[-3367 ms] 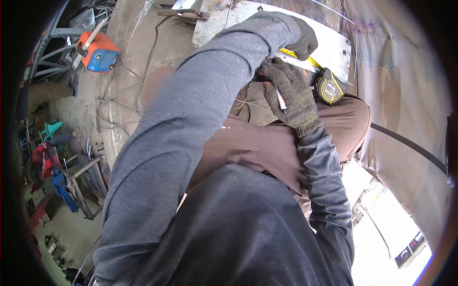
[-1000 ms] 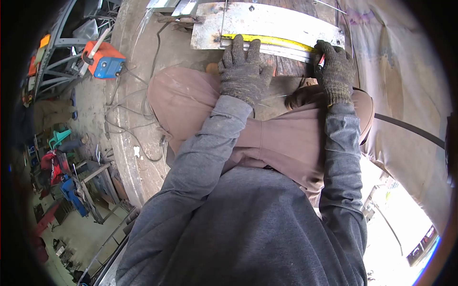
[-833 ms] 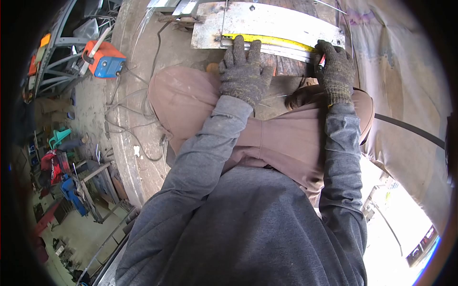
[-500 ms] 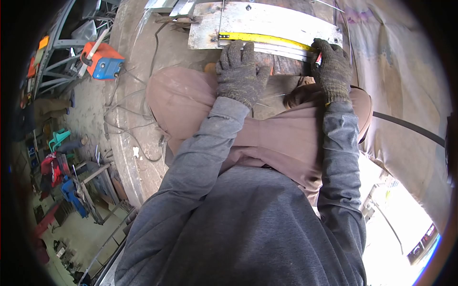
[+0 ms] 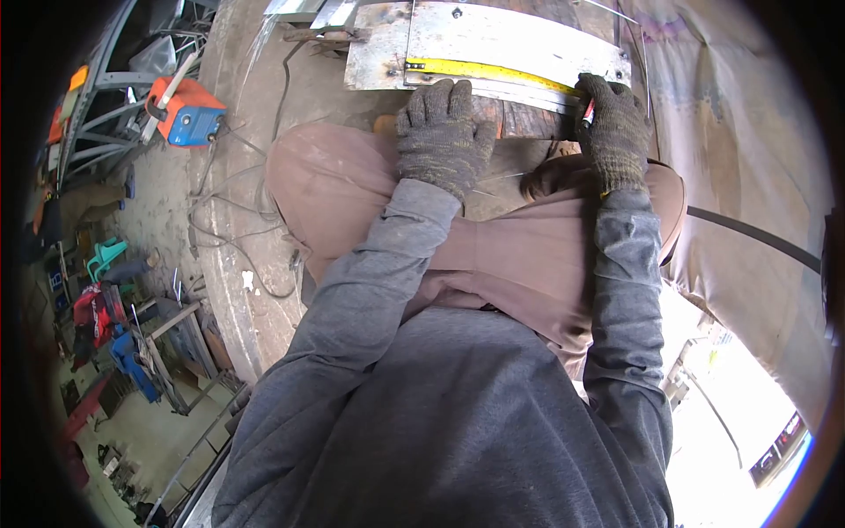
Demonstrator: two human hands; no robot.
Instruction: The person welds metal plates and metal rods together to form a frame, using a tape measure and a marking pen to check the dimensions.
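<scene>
A yellow tape measure [image 5: 493, 71] lies stretched along a pale, scuffed metal sheet [image 5: 528, 35]. Its hooked end rests near a dark line across the sheet at the left. My left hand [image 5: 443, 141], in a dark knitted glove, lies at the sheet's near edge just below that end, fingers extended and somewhat apart. At the other end of the yellow blade, my gloved right hand [image 5: 613, 132] is closed around the tape measure; its case is hidden in the fingers. A small red-and-white object [image 5: 589, 112], too little to name, shows beside the right thumb.
Dark wooden boards [image 5: 519, 119] sit under the sheet. An orange-and-blue machine [image 5: 187, 114] stands on the left, with cables [image 5: 231, 238] trailing over the floor. A draped tarp [image 5: 731, 132] hangs on the right. Metal frames and a green plastic stool [image 5: 107, 258] are farther left.
My left fingers have drawn back slightly toward me from the hooked end of the tape. The right hand and the tape measure stay almost in place.
</scene>
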